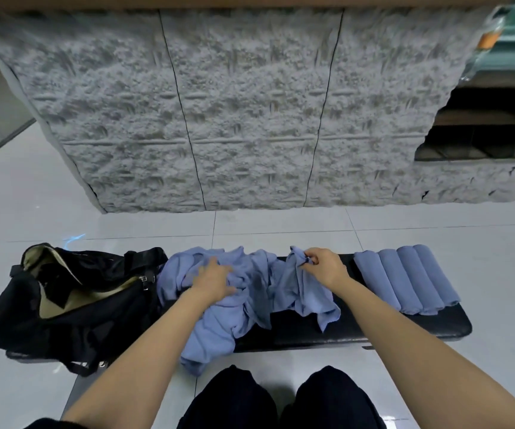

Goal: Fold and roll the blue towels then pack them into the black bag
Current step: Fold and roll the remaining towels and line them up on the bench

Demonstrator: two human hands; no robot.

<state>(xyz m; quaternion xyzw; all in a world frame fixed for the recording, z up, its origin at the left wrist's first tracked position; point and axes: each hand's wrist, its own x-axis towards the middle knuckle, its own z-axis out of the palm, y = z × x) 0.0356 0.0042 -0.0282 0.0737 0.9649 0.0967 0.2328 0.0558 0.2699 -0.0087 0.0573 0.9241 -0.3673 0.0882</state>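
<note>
A heap of crumpled blue towels (219, 308) lies across the middle of a black padded bench (373, 328). My left hand (214, 278) presses flat on the heap with its fingers spread. My right hand (324, 266) pinches the upper edge of one loose blue towel (299, 289) and lifts it a little off the bench. Several rolled blue towels (404, 280) lie side by side at the bench's right end. The black bag (64, 305) sits at the left end, its mouth open and its beige lining showing.
A grey textured wall panel (234, 119) rises behind the bench. White floor tiles (281, 226) surround it. Dark shelves (491, 131) sit at the right. My knees in dark trousers (281, 397) are close to the bench's front edge.
</note>
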